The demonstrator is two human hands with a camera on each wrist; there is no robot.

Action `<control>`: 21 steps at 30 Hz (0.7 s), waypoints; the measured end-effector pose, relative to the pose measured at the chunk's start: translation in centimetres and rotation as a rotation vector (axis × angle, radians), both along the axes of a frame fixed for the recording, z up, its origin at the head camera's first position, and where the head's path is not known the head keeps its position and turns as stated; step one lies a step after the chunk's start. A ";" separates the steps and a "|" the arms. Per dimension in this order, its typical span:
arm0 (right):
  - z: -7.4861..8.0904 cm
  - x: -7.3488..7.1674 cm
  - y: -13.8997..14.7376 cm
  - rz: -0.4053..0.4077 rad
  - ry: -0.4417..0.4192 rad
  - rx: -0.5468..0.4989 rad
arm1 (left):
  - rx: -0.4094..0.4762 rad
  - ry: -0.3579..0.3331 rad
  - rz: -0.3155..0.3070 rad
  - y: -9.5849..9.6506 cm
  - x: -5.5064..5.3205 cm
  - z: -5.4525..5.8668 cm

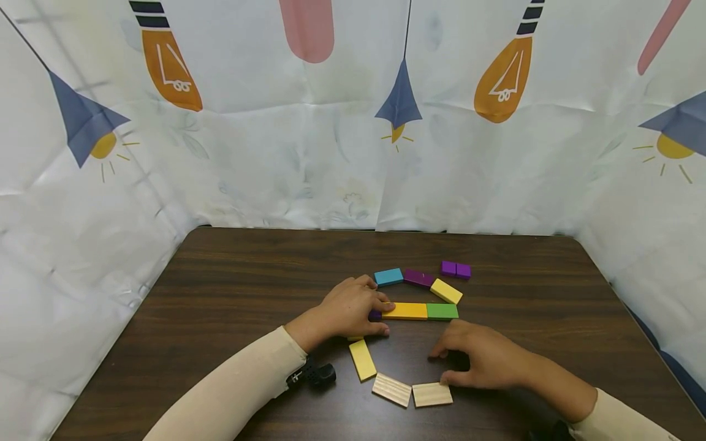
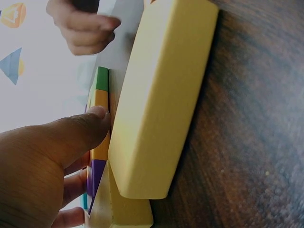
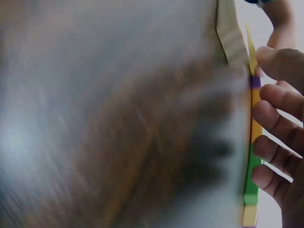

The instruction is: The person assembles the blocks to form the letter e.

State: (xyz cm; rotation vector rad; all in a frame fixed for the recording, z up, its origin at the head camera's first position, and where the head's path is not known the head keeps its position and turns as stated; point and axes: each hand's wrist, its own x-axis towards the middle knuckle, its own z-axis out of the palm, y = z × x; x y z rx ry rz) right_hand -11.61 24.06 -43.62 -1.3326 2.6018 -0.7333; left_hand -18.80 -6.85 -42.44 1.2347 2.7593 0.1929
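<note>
My left hand (image 1: 355, 306) reaches over the left end of a straight row of blocks. Its index fingertip rests on the orange block (image 1: 410, 311), with the thumb apart on the near side. A green block (image 1: 442, 312) continues the row to the right, and a purple block (image 1: 375, 315) shows partly under the hand. My right hand (image 1: 485, 355) hovers to the right with bent, loose fingers and nothing between them. Its thumb tip is right at a plain wooden block (image 1: 432, 395). In the left wrist view a yellow block (image 2: 161, 99) looms close beside the thumb.
Beyond the row, a blue block (image 1: 388, 277), a dark purple block (image 1: 418, 278) and a yellow block (image 1: 447, 291) form an arc. Two small purple blocks (image 1: 456, 269) lie behind. Another plain wooden block (image 1: 392, 390) sits at the near side. A patterned curtain (image 1: 309, 153) hangs behind the table.
</note>
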 end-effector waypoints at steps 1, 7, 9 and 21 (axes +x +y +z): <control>0.0 -0.3 0.2 -0.017 0.003 0.007 | 0.000 -0.001 0.000 0.0 0.0 0.0; 0.3 -1.9 1.4 -0.115 0.022 0.048 | -0.001 -0.002 0.000 0.0 0.0 0.0; 0.5 -2.4 1.8 -0.152 0.022 0.056 | -0.002 -0.002 0.001 0.0 0.0 0.0; 1.0 -5.2 3.9 -0.273 0.088 0.054 | 0.004 -0.011 0.005 0.0 0.0 0.1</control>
